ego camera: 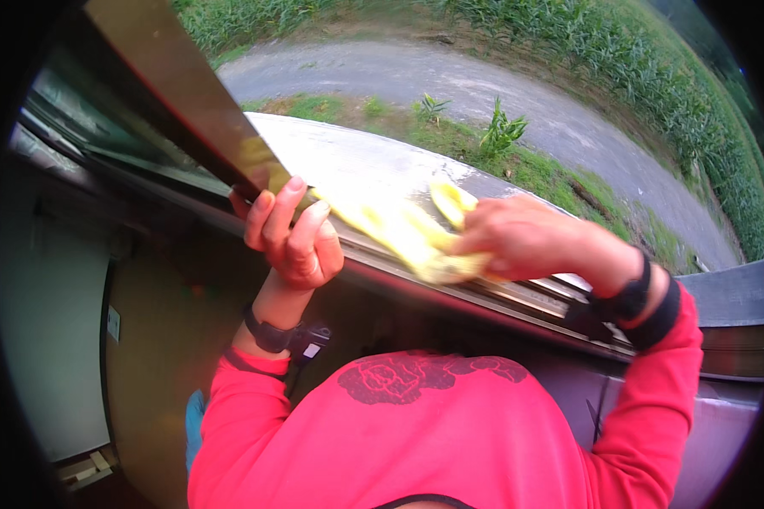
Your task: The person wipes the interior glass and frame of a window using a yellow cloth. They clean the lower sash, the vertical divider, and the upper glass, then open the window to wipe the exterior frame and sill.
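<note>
My right hand (516,238) grips a yellow cloth (395,232), which lies bunched and spread over the window's sill and sliding track (528,298); hand and cloth are partly blurred. My left hand (296,235) is at the lower end of the upright metal edge of a sliding window frame (197,95), its fingers curled around or against that edge. The cloth's left end comes close to the left fingertips. Bright glare washes out part of the cloth and the pale ledge (344,149) outside.
Past the ledge are grass, a gravel road (407,70) and tall green crops (611,57). Window glass (134,140) is at the left. Below the sill, indoors, are a brown panel (159,331), a pale panel (51,318) and a small dark device (313,340) near my left wrist.
</note>
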`<act>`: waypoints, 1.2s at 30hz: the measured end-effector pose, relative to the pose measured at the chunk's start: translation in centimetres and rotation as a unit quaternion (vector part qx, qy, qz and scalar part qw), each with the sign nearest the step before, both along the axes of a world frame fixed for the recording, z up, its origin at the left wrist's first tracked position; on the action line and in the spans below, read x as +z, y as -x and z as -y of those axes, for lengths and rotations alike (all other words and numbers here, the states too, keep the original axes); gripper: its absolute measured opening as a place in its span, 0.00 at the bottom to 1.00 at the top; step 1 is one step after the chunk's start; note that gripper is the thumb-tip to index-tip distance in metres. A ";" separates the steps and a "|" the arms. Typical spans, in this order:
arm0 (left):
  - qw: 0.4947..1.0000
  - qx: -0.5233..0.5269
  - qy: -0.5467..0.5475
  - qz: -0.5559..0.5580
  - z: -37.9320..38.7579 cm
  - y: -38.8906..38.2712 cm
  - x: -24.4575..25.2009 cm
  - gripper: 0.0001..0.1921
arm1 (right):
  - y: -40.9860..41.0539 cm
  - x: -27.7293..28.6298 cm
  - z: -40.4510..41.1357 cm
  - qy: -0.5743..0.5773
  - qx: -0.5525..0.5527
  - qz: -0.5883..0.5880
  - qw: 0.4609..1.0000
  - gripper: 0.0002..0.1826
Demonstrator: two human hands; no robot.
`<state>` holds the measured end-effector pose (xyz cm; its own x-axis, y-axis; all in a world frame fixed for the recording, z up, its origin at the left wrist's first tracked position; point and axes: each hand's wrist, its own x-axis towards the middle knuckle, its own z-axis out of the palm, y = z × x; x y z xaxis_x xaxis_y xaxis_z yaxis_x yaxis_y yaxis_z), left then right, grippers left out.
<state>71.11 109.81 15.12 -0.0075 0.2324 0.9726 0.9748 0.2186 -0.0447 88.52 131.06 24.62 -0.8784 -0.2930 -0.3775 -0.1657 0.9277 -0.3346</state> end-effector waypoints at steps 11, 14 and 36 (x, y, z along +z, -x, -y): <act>0.987 0.101 0.086 -0.095 0.6 -0.2 0.9 0.11 | 3.9 4.2 -1.9 0.226 -0.211 -0.228 0.923 0.20; 0.984 0.119 0.091 -0.093 0.9 0.0 0.9 0.11 | 5.5 2.7 -0.3 0.224 -0.161 -0.236 0.932 0.19; 0.992 0.091 0.080 0.046 2.4 1.9 2.5 0.20 | 12.6 0.3 2.4 0.276 -0.208 -0.305 0.887 0.21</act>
